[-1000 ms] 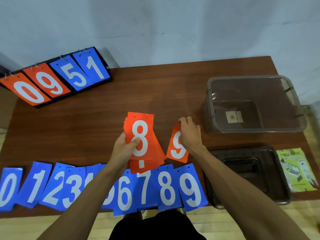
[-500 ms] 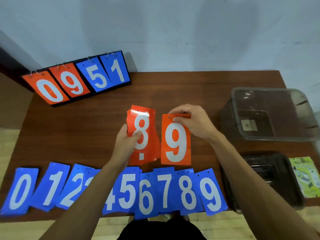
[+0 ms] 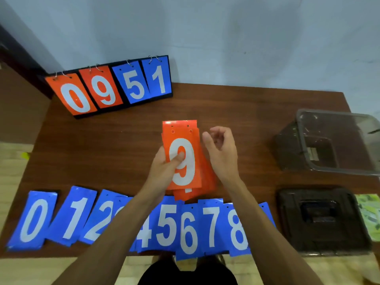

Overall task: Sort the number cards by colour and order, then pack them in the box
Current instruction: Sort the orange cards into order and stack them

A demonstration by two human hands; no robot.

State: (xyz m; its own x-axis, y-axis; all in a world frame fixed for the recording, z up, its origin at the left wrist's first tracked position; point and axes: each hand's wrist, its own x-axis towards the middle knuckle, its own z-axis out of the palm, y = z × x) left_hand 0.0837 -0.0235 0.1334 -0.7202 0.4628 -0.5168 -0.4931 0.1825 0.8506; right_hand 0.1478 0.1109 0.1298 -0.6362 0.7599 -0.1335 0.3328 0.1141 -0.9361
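Left grip (image 3: 164,167) holds one orange stack (image 3: 189,161), 9 on top, above the surface (image 3: 102,151). Right grip (image 3: 221,149), loosely curled and empty, is at its 3 o'clock. Blue cards (image 3: 168,225) at 6 o'clock show eight digits. One box (image 3: 303,140) stands farther out at 3 o'clock.

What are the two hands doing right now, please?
Left hand: holds the orange card stack, thumb on the top 9.
Right hand: holds nothing, fingers loosely curled.
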